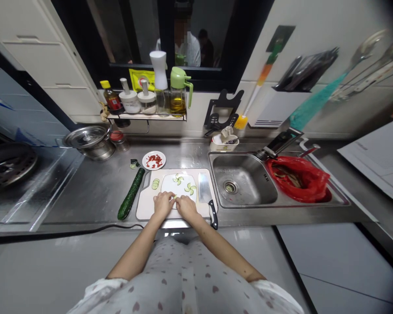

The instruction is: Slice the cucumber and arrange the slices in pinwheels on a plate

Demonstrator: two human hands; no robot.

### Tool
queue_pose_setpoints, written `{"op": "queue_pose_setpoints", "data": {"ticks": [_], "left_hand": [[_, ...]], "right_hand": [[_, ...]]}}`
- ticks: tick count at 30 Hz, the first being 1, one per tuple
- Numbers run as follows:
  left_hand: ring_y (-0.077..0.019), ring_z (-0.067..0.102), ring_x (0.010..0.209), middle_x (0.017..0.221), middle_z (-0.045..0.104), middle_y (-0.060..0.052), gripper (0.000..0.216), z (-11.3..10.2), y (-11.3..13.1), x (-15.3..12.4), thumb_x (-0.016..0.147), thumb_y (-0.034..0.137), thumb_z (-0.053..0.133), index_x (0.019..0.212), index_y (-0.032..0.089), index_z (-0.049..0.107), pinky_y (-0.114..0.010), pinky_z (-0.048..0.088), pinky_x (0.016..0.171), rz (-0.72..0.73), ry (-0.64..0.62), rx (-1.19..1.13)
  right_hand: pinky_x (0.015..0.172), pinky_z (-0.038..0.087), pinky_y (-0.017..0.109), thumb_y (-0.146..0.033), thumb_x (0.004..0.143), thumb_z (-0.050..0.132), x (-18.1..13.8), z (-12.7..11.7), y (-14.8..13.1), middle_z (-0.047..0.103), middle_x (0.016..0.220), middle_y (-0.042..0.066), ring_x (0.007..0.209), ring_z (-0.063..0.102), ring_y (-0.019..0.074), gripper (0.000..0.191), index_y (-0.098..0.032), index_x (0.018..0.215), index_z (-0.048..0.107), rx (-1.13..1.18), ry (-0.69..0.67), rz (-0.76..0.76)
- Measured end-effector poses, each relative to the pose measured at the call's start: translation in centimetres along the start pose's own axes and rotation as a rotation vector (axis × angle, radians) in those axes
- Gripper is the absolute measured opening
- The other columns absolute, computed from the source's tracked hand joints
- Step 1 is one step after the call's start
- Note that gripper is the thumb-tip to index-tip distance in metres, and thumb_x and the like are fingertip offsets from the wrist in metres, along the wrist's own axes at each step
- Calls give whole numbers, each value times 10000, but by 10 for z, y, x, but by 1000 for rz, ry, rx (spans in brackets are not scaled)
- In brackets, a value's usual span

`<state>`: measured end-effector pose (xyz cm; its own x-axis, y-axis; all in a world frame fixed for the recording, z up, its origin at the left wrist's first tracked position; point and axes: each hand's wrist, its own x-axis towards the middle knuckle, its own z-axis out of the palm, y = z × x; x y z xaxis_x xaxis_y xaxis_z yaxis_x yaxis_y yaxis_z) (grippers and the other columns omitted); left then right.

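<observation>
My left hand point(163, 204) and my right hand point(185, 206) meet over the front part of a white plate point(180, 185), fingers closed. A small pale green cucumber slice point(175, 196) shows between the fingertips, mostly hidden by them. On the plate lie two pinwheels of cucumber pieces, one at the back point(178, 179) and one at the right point(190, 188). The plate rests on a cutting board point(145, 205). A few overlapping cucumber slices point(155, 183) lie left of the plate, and a kitchen knife point(204, 189) lies at the right, its handle toward me.
Left of the board lies a long cucumber point(131, 194). Behind it are cucumber offcuts point(135, 163) and a saucer point(145, 162) of chopped red pieces. A sink point(242, 203) holding a red bag point(301, 192) stands right; a lidded pot point(100, 150) stands back left.
</observation>
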<state>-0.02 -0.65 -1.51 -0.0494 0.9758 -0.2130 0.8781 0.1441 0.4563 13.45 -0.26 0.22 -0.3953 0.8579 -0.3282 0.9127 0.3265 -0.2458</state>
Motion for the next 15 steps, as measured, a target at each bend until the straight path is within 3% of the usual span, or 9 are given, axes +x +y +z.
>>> {"op": "queue_pose_setpoints", "data": {"ticks": [15], "left_hand": [[-264,538,1034,1008,681,-70,233,0,1,-2,884,293,510,1028,267,692,-409,329,892,-1,-2,10]], "right_hand": [[831,439,324,-176,948,370,1,-3,-2,640,1090,125,1062,558,234,376,-202,1233,613,-39,-13,-62]]}}
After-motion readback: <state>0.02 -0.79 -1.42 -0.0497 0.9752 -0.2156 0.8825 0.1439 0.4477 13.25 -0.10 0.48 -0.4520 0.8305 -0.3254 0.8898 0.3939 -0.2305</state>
